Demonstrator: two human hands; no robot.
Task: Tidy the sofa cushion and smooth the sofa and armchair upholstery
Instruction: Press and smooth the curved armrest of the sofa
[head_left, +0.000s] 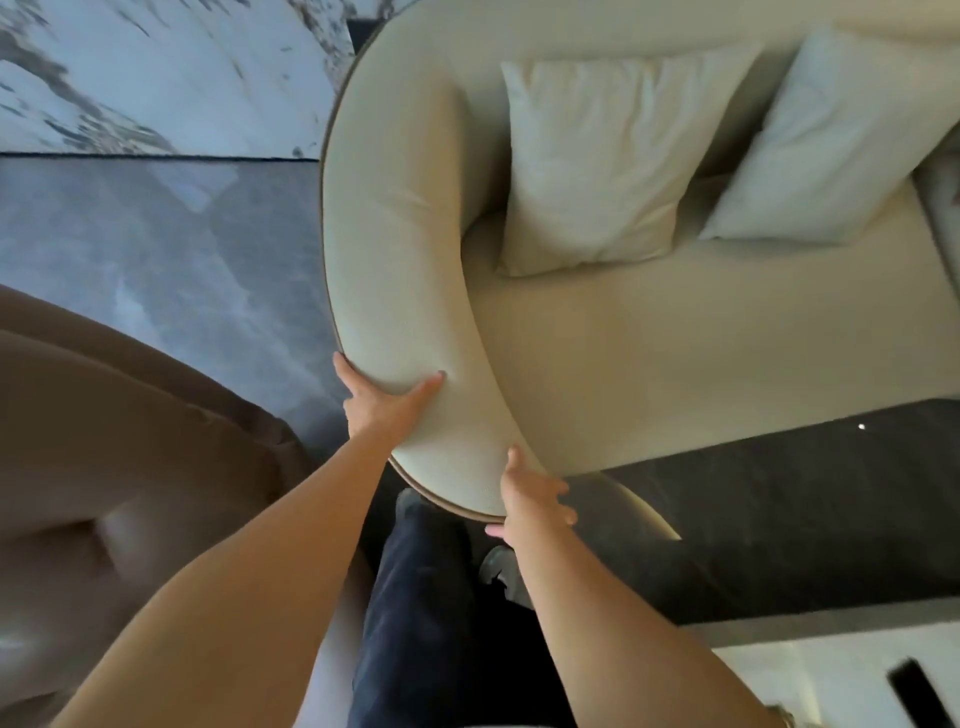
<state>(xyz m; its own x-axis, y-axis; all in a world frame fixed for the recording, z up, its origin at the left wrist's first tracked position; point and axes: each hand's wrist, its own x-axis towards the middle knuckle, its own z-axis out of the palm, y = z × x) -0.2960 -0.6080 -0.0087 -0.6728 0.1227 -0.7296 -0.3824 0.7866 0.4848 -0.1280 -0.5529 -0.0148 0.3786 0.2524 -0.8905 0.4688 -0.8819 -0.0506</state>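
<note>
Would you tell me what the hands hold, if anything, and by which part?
Nothing is gripped. The left hand presses the outer edge of the cream sofa's armrest near its end, thumb on top; the right hand rests, fingers spread, on its tip.

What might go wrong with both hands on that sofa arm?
The left hand and right hand press the sofa arm; a hard shove might slide the sofa on the glossy floor. The cushion by the arm leans loosely and might topple. The dark table sits close by the legs; a shin might bump it.

The sofa (597, 353) is matt cream woven cloth, the armchair (104, 441) smooth brown cloth, the floor (156, 249) glossy stone.
</note>
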